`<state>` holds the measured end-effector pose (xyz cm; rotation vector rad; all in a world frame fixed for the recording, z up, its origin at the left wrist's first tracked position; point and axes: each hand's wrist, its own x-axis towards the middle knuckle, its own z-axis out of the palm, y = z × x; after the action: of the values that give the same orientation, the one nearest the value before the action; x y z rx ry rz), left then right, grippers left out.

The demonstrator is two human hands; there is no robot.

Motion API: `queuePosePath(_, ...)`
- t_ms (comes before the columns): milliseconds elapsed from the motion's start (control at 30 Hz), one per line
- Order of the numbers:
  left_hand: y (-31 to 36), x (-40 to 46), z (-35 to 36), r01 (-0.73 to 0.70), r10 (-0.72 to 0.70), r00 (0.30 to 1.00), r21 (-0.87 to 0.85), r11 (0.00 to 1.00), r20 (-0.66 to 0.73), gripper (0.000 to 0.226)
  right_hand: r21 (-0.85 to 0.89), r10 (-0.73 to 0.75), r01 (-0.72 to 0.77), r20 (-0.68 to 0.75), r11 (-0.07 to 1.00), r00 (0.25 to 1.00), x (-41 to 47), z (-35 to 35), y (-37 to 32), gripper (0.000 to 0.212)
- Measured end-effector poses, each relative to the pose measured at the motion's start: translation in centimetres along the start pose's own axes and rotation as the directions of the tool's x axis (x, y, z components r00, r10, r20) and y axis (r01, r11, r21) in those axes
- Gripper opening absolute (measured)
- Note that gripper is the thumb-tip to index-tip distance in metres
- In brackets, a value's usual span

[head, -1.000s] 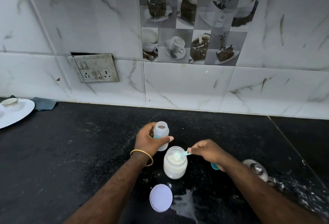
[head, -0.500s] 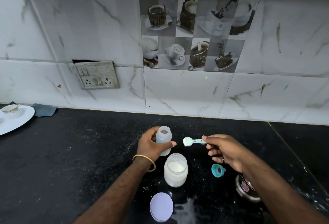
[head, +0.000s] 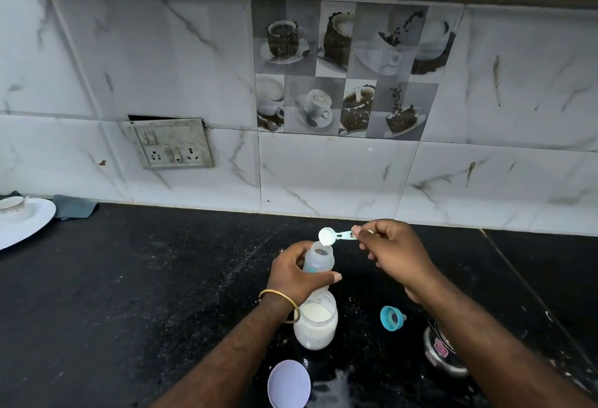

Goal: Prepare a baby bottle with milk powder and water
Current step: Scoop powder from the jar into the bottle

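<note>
My left hand (head: 296,275) grips a clear baby bottle (head: 318,257), open at the top and tilted a little toward the right. My right hand (head: 393,253) pinches the handle of a small pale-blue scoop (head: 326,235) heaped with white powder, its bowl right over the bottle's mouth. Below the bottle stands an open jar of milk powder (head: 316,321). The jar's white lid (head: 289,383) lies near the counter's front edge. The bottle's blue teat ring (head: 392,314) lies on the counter to the right of the jar.
The black counter (head: 145,278) carries spilled powder around the jar. A steel vessel (head: 443,354) sits under my right forearm. A white plate (head: 22,224) with a small cup and a grey cloth (head: 74,207) lie at the far left. A socket plate (head: 171,143) is on the tiled wall.
My right hand lifted the filled scoop out of the jar and carried it up and left to the bottle's mouth. My left hand kept hold of the bottle, tilting it slightly.
</note>
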<state>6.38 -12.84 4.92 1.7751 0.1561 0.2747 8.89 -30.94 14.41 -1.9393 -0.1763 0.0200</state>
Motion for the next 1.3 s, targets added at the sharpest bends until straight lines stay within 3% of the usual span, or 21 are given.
queuePosePath(100,0.2,0.0,0.3,-0.011,0.011,1.0,0.01,1.0,0.004,0.057,-0.161,-0.162,0.153,-0.039,0.975,0.986,-0.4,0.0,0.5,0.02)
queuePosePath(200,0.4,0.0,0.4,-0.011,0.011,1.0,0.017,1.0,0.001,0.056,-0.344,-0.341,0.314,-0.019,0.885,0.94,-1.0,0.1,0.5,0.016)
queuePosePath(300,0.4,0.0,0.6,-0.004,0.004,1.0,0.022,1.0,-0.001,0.056,-0.536,-0.484,0.432,0.049,0.726,0.874,-1.8,0.4,0.3,0.013)
queuePosePath(400,0.5,0.0,0.8,0.001,-0.001,1.0,0.024,1.0,0.004,0.054,-0.686,-0.613,0.527,0.148,0.501,0.776,-2.4,0.7,0.4,0.013)
queuePosePath(500,0.5,-0.1,0.9,0.012,-0.012,1.0,0.017,1.0,0.001,0.055,-0.757,-0.679,0.559,0.216,0.337,0.701,-2.8,0.8,0.5,0.013)
queuePosePath(733,0.3,-0.1,1.0,0.034,-0.034,0.999,-0.017,0.999,-0.009,0.058,-0.82,-0.721,0.545,0.268,0.178,0.639,-3.1,0.9,1.1,0.01)
queuePosePath(900,0.1,-0.1,0.9,0.037,-0.037,0.999,-0.007,0.999,-0.018,0.058,-0.829,-0.708,0.541,0.295,0.144,0.642,-3.0,1.0,1.6,0.012)
queuePosePath(1300,0.1,-0.1,0.8,0.043,-0.043,0.999,0.005,0.999,-0.017,0.056,-0.832,-0.683,0.522,0.272,0.186,0.678,-2.9,1.1,1.6,0.013)
